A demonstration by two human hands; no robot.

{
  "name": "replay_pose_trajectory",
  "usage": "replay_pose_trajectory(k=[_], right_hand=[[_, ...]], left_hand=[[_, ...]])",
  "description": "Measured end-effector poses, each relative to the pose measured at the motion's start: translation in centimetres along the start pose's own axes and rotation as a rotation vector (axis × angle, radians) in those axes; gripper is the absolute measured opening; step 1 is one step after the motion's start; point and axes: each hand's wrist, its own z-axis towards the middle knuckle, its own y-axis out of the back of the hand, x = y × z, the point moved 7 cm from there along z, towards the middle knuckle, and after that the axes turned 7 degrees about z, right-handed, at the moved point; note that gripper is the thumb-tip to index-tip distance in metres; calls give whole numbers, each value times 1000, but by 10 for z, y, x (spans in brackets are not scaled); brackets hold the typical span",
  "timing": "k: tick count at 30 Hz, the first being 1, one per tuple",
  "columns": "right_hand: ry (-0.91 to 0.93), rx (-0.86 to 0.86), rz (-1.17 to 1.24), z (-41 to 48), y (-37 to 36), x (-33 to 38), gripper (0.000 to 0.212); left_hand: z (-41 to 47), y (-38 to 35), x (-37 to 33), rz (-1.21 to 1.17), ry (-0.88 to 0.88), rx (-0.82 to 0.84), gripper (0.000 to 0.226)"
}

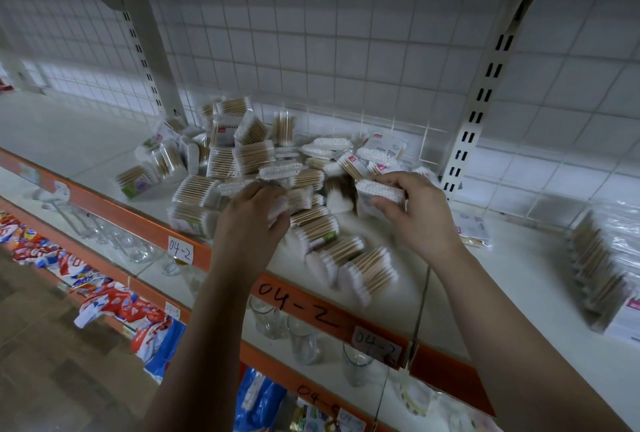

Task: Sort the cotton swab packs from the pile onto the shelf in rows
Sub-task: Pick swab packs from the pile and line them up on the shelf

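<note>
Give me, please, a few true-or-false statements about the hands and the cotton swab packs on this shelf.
1. The right hand holds a swab pack. True.
2. The pile lies on the floor. False: it lies on the shelf.
3. A row of packs stands at the shelf's right end. True.
4. The lower shelf holds books. False: it holds glasses.
5. The left hand is off the pile. False: it grips a white pack there.

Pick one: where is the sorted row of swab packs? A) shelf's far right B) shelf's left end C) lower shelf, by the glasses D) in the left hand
A: the row of packs stands on edge at the far right of the shelf, apart from the pile.
</note>
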Motion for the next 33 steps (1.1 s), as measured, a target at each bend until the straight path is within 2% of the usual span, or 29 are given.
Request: replay_pose_trajectory(k=[6,14,16,20,28,33], right_hand=[[-25,-82,26,-14,39,-7,24],[-21,-129,-54,-60,108,-21,16],[-48,-149,-40,-77,130,-29,16],[-85,-173,-17,-112,170,-44,15],[-143,-280,-50,-177,232,-81,8],[-165,-251,-66,-202,244,-98,18]], left_hand=[[11,16,-49,-6,-23,-82,26],[4,-8,-132,-19,-254,-54,28],[0,-17,-157,-49,-284,-26,27],[-13,-36,-205,-147,-338,40,42],[-53,-70,-280,-158,-380,146,38],[-64,-76,-305,-201,-385,171,40]])
